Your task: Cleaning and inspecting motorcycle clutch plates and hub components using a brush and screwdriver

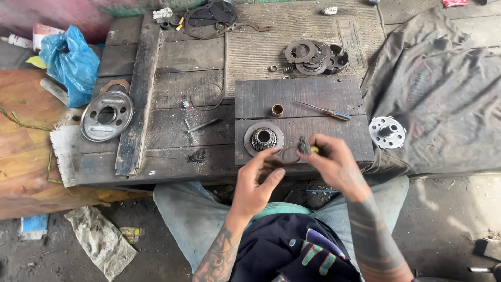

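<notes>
Far left on the tabletop [172, 130] lies a round metal plate [106, 115], beside a blue plastic bag [70, 62]. Your left hand [259, 180] has its fingers half curled and loosely open beside a thin ring [290, 154]; whether they grip it, you cannot tell. Just beyond sits a toothed hub [263, 139] on its disc. Your right hand [334, 162] pinches a small dark part [303, 145], its long axis pointing away from you. A screwdriver [324, 111] lies farther off, pointing left.
</notes>
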